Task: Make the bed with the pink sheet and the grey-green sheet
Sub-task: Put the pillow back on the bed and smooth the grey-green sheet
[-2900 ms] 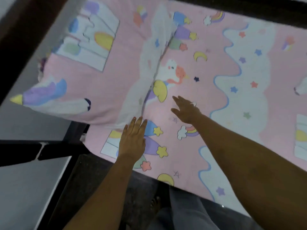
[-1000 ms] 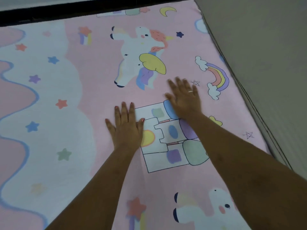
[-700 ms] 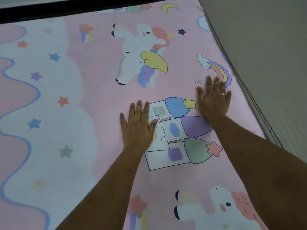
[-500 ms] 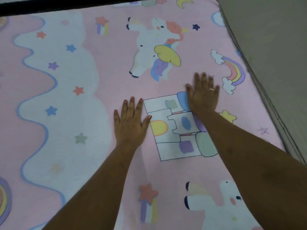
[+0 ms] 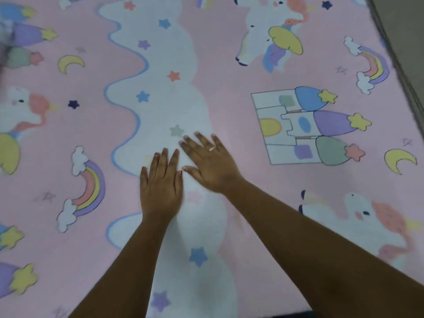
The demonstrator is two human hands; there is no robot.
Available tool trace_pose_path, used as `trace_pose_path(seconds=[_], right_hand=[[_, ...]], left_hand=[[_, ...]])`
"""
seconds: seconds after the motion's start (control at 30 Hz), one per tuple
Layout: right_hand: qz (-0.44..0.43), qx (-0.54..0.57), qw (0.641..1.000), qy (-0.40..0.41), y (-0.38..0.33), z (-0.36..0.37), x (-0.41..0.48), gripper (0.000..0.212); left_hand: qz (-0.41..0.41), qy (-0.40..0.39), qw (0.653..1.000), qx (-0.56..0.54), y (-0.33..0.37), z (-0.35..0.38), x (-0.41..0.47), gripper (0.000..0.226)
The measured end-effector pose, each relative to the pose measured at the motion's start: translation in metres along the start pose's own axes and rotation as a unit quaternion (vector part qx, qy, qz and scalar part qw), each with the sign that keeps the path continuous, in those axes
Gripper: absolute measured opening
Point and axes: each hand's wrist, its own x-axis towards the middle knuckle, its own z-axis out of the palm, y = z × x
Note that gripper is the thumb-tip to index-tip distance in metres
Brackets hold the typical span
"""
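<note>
I judge this step to be smoothing the pink sheet (image 5: pixel 229 106) flat over the bed. Both hands lie on it palm down. My left hand (image 5: pixel 160 180) and right hand (image 5: pixel 213 166) sit side by side with the thumbs almost touching. The fingers (image 5: pixel 165 157) are straight, slightly spread and released, grasping nothing.

To do this well, I should press lightly with the whole palm and sweep the two hands apart. That sends any slack out toward the edges instead of bunching it between my thumbs. The fingers should stay flat, because curling them would pinch the cloth and drag up a new ridge. Each sweep should run right out to the border rather than stop short.

The pink sheet is directly under my fingers and spreads away from them on every side. My fingertips rest on its white wavy band (image 5: pixel 169 104), which runs ahead of them. The castle print (image 5: pixel 298 125) lies off to the right of my right fingers. The cloth near my fingers looks flat, and I see no crease there.

Far to the right, past the sheet's edge and well apart from my fingers, there is a drab grey surface (image 5: pixel 408 31). I cannot tell whether that is the grey-green sheet, and I see it nowhere else.
</note>
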Motion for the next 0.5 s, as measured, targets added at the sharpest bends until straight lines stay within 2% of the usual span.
trace_pose_path(seconds=[0.23, 0.33, 0.4, 0.47, 0.5], right_hand=[[-0.115, 0.009, 0.993, -0.029, -0.12, 0.02, -0.093, 0.058], [-0.161, 0.021, 0.986, -0.045, -0.164, 0.022, -0.136, 0.063], [-0.249, 0.02, 0.966, -0.067, -0.187, 0.024, -0.16, 0.064], [-0.36, 0.037, 0.928, -0.091, -0.197, 0.019, -0.168, 0.059], [-0.382, 0.04, 0.92, -0.082, -0.195, 0.015, -0.164, 0.057]], left_hand=[[-0.038, -0.054, 0.998, -0.01, -0.079, -0.018, -0.14, 0.057], [-0.043, -0.073, 0.996, -0.013, -0.107, -0.029, -0.199, 0.056], [-0.045, -0.087, 0.995, -0.016, -0.122, -0.034, -0.233, 0.056], [-0.069, -0.09, 0.993, -0.031, -0.13, -0.036, -0.254, 0.058], [-0.09, -0.085, 0.992, -0.039, -0.133, -0.038, -0.261, 0.059]])
